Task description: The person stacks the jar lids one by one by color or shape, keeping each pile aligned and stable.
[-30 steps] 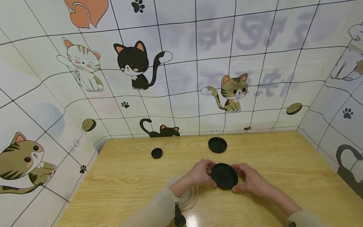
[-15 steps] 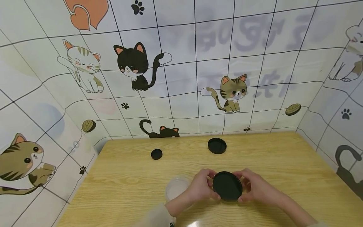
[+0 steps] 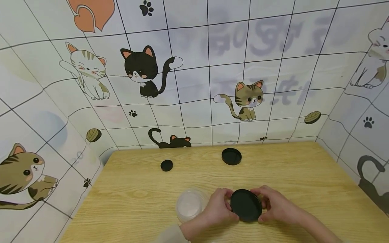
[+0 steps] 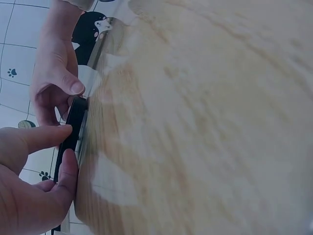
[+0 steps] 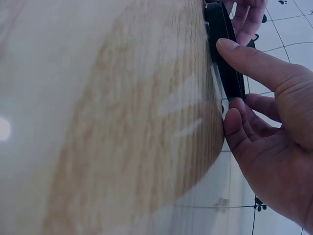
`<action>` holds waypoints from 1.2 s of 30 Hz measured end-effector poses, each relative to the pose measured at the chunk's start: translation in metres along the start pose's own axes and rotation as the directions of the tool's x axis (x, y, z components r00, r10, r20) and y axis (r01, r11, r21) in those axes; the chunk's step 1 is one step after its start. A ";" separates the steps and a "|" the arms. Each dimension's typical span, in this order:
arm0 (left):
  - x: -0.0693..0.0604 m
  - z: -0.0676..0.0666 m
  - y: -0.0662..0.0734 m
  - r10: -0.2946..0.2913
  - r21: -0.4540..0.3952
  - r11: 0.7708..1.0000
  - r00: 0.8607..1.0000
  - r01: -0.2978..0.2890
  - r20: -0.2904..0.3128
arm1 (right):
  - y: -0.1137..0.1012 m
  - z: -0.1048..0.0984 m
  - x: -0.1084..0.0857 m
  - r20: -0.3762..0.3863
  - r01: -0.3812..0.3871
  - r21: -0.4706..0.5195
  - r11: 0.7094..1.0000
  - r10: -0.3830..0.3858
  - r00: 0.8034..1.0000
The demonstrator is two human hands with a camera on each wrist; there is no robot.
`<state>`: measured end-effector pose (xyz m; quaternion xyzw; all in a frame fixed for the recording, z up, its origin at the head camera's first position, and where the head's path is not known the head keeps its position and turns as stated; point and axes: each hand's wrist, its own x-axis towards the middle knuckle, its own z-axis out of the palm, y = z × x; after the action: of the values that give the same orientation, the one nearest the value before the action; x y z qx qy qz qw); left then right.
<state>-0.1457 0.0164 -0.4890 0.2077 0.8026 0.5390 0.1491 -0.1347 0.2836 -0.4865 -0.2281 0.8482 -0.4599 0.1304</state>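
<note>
A black round lid [image 3: 246, 205] is held by its rim between both hands, low over the table and slightly tilted. My left hand [image 3: 219, 207] pinches its left edge, and my right hand [image 3: 275, 206] pinches the right edge. Seen edge-on in the left wrist view, the black lid [image 4: 73, 122] is a thin disc between thumbs and fingers. The right wrist view has my right thumb on the face side of the lid [image 5: 227, 63]. To the left, a clear round plastic container [image 3: 189, 205] is partly covered by my left hand and wrist.
A second black lid [image 3: 231, 156], hollow side up, lies near the table's back edge. Further left sits a small black round cap [image 3: 166, 165]. The wooden table [image 3: 136, 195] meets cat-patterned walls [image 3: 194, 84] at the back and sides.
Both hands have brought the black lid toward me and a little to the right. More of the clear container shows beside my left wrist. The other black pieces stay put.
</note>
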 end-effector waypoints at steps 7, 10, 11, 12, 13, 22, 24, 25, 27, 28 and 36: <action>-0.002 -0.002 0.001 -0.017 0.035 0.999 1.000 0.017 -0.002 | 0.001 0.002 0.004 -0.002 0.003 -0.031 1.000 -0.003 1.000; -0.003 -0.001 0.000 -0.030 0.057 0.998 1.000 0.031 -0.007 | 0.001 0.003 0.005 -0.002 0.010 -0.035 0.999 -0.010 1.000; -0.003 -0.001 0.000 -0.035 0.067 0.997 0.999 0.036 -0.010 | 0.001 0.003 0.005 -0.002 0.011 -0.034 0.999 -0.011 1.000; -0.004 0.000 0.001 -0.042 0.074 0.996 0.999 0.043 -0.011 | 0.002 0.003 0.005 -0.003 0.010 -0.034 0.999 -0.010 1.000; -0.004 0.000 0.001 -0.047 0.085 0.995 0.999 0.048 -0.014 | 0.002 0.003 0.005 -0.003 0.010 -0.033 0.999 -0.010 1.000; -0.006 0.000 0.010 -0.066 0.158 0.985 0.996 0.074 -0.055 | 0.004 0.001 0.005 0.025 0.027 0.002 1.000 -0.027 0.999; -0.006 -0.004 0.012 -0.047 0.140 0.989 0.997 0.055 -0.060 | 0.002 -0.001 0.005 0.037 0.022 0.010 1.000 -0.023 0.999; -0.006 -0.006 0.012 -0.034 0.128 0.991 0.997 0.042 -0.064 | 0.001 -0.002 0.006 0.041 0.018 0.019 1.000 -0.019 0.999; -0.003 -0.014 0.012 -0.005 0.103 0.995 0.997 0.013 -0.080 | -0.001 -0.004 0.006 0.047 0.009 0.028 1.000 -0.010 0.999; -0.002 -0.018 0.012 0.010 0.090 0.996 0.996 -0.002 -0.089 | -0.002 -0.006 0.007 0.046 0.005 0.035 0.999 -0.007 0.999; 0.019 -0.053 0.026 0.103 0.015 0.995 0.988 -0.102 -0.117 | -0.013 -0.028 0.020 -0.070 0.004 -0.018 1.000 -0.005 0.998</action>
<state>-0.1824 -0.0074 -0.4451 0.2172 0.8005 0.5539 0.0726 -0.1603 0.2875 -0.4608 -0.2147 0.8558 -0.4604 0.0974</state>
